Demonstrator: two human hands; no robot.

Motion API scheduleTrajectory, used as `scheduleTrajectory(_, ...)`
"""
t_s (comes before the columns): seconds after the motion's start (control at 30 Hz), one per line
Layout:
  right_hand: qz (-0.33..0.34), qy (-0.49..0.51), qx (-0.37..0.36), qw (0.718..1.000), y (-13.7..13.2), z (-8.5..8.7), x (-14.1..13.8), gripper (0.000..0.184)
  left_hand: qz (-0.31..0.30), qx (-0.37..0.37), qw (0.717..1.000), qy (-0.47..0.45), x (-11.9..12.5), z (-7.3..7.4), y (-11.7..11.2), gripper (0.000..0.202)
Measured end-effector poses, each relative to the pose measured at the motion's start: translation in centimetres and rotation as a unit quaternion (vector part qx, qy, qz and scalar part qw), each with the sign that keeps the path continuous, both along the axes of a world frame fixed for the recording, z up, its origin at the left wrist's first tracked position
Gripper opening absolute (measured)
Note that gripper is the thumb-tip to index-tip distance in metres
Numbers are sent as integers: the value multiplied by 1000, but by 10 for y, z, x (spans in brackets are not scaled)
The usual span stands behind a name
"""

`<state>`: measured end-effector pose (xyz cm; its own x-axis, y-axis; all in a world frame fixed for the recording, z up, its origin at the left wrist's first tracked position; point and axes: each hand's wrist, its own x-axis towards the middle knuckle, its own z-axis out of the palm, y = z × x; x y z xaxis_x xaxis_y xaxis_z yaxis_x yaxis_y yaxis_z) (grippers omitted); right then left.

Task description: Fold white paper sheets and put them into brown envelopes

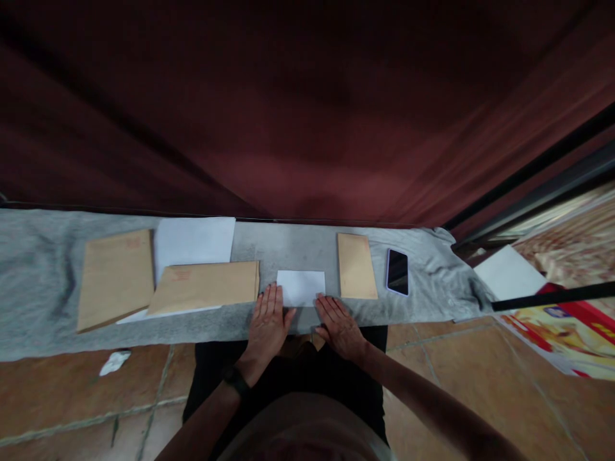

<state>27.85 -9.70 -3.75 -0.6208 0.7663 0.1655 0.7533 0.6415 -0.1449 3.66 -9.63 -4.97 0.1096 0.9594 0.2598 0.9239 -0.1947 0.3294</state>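
A small white paper rectangle (302,287), which looks folded, lies on the grey cloth in front of me. My left hand (268,323) is laid flat at its left edge, fingers stretched forward. At its lower right corner rests my right hand (339,325), also flat, fingertips on or just beside the paper. Neither hand grips anything. Left of the paper are a brown envelope (206,286) and a larger brown envelope (115,275), with white sheets (195,240) partly under them. To the right lies a narrow brown envelope (357,266).
A phone (398,272) with a dark screen lies right of the narrow envelope. Dark red fabric (307,128) rises behind the cloth-covered surface (298,246). On the right are a dark metal bar (552,296) and a colourful printed box (567,336). Crumpled white paper (115,362) lies on the tiled floor.
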Motion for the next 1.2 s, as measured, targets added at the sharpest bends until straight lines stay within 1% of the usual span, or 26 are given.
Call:
scheduleTrajectory(0.03, -2, 0, -1, 1000, 0, 0, 1, 64, -5, 3, 1000, 1, 7, 4, 3, 67)
scheduleTrajectory(0.1, -6, 1, -2, 1000, -1, -1, 0, 64, -40, 2, 999, 4, 21, 10, 13, 64)
scheduleTrajectory(0.17, -10, 5, 0, 1000, -1, -1, -1, 65, -61, -7, 998, 9, 34, 12, 26, 62)
scheduleTrajectory(0.23, -15, 12, 1, 1000, -2, -1, -2, 62, -64, -20, 998, 18, 41, 10, 38, 61)
scheduleTrajectory(0.33, -39, 36, 1, 999, -3, -2, -7, 55, -70, -21, 997, 35, 40, 1, 47, 61)
scheduleTrajectory(0.43, -75, 81, 3, 994, 3, -3, -22, 49, -73, -7, 996, 55, 33, -5, 46, 62)
scheduleTrajectory(0.53, -102, 116, -5, 988, 19, -5, -46, 49, -77, -5, 993, 84, 31, -8, 43, 62)
scheduleTrajectory(0.63, -131, 105, -29, 985, 37, -6, -66, 51, -71, -12, 992, 104, 31, -9, 42, 66)
scheduleTrajectory(0.7, -148, 84, -37, 985, 45, -6, -73, 51, -56, -14, 993, 106, 31, -9, 42, 65)
scheduleTrajectory(0.83, -162, 53, -22, 985, 48, -9, -74, 51, -34, -7, 995, 89, 27, -7, 39, 62)
scheduleTrajectory(1.07, -146, 28, 7, 989, 53, -9, -65, 49, -7, -4, 999, 44, 24, -8, 31, 63)
scheduleTrajectory(1.2, -171, 32, -2, 985, 55, -10, -66, 51, 3, -16, 999, 34, 26, -3, 33, 60)
